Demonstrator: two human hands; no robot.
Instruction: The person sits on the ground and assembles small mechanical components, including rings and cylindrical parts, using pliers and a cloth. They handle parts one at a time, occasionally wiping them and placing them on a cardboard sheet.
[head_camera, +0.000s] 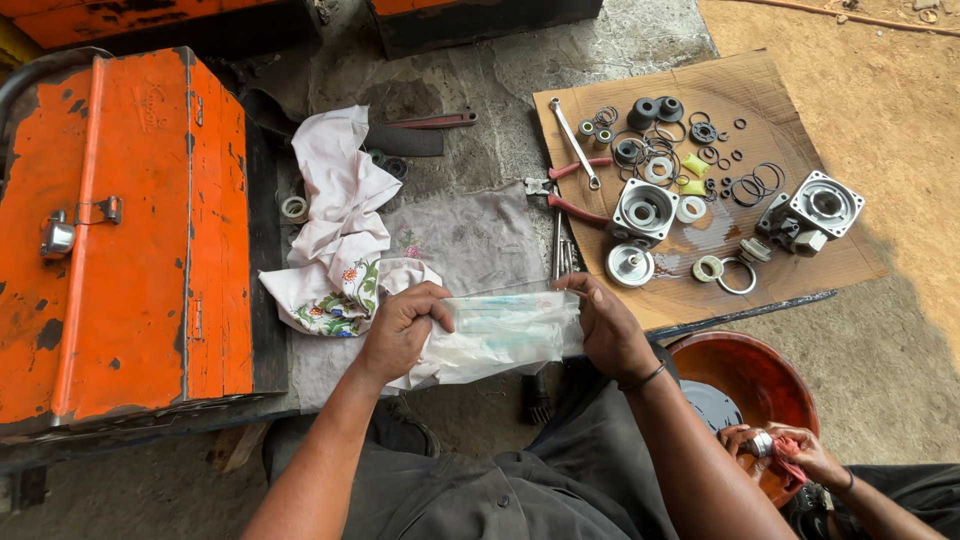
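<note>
Right now both hands hold a clear plastic bag stretched between them, just in front of the cardboard and nearer the person than it. The left hand is closed, pinching the bag's left end with fingers curled over the top edge; the right hand grips the right end, fingers wrapped over it. Whatever is inside looks pale and flat, though it is too blurred to tell. By my judgement the step in hand is opening or spreading the bag, and the next move would call for a firm pinch on each side and a gentle pull apart so the thin film does not tear and spill. On the cardboard lie small parts: dark rings, two metal housings, a wrench and red-handled pliers. Left of the cardboard a white flowered cloth lies crumpled, and farther left stands an orange toolbox. Below the cardboard's right end sits a red basin, where another person's hands rub a small metal piece with a red rag.
</note>
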